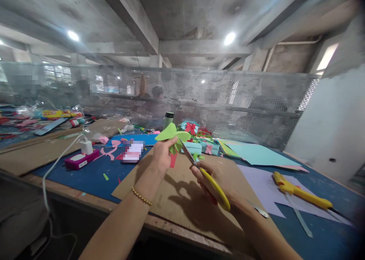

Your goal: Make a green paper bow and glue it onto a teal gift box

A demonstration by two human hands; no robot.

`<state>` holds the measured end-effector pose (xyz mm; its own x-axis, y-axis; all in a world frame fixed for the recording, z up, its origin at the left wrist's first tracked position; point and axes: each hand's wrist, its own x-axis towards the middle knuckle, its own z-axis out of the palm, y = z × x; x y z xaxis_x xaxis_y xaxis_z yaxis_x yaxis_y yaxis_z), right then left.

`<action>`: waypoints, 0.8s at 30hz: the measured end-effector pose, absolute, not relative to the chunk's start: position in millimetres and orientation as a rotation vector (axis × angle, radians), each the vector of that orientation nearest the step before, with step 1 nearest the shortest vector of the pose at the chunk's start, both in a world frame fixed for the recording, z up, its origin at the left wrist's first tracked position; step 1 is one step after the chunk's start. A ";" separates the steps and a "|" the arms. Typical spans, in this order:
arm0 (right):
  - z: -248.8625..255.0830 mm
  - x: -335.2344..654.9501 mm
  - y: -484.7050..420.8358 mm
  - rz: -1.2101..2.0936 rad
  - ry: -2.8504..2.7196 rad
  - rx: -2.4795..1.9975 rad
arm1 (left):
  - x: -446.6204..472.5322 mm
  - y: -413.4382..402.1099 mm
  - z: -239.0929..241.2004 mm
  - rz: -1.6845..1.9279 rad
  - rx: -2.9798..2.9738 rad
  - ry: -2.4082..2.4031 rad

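Scissors work on a green paper shape (169, 132), held above the board

A perforated metal screen (182, 96) bounds the far side of the blue-topped table (76, 184), so open room lies mainly upward and toward the wearer. A cardboard sheet (171, 210) reaches the table's near edge, beneath both forearms. Right of it, a light-blue paper sheet (262, 153) and a lilac paper sheet (259, 180) lie flat, with a yellow hot-glue gun (302, 192) across the lilac one; that side offers little free space for the right elbow.

The right hand (219, 174) is closed around the yellow-handled scissors (210, 179), whose tip points away, at the green shape's right part. Whether the blades are parted or together, I cannot tell. The left hand (164, 153) pinches the green shape between thumb and fingers, raised clear of the cardboard, in front of small light-blue paper boxes (195, 149).

The step in hand looks like trimming this shape. The next cut would call for a steady left pinch, turning the paper into the blades, with the left fingertips kept off the cutting line. Leftward, a smartphone (133, 151) and a magenta power strip (81, 161) limit sideways sweep at table height.
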<state>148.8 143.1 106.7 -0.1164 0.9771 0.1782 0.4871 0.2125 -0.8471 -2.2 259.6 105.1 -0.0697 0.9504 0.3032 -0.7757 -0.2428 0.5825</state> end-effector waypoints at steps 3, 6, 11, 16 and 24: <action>107.9 148.5 142.6 0.828 -1.707 -1.351 | -2.1 259.8 104.4 1.664 0.758 0.316; 109.7 148.2 141.4 0.805 -1.723 -1.371 | -2.3 259.5 104.6 1.658 0.758 0.325; 110.8 148.3 140.0 0.777 -1.745 -1.374 | -2.6 261.2 103.3 1.658 0.778 0.330; 109.2 148.2 141.1 0.783 -1.724 -1.392 | -1.9 260.0 103.6 1.657 0.773 0.326; 114.1 148.9 138.0 0.662 -1.771 -1.450 | -3.9 262.4 102.9 1.669 0.803 0.329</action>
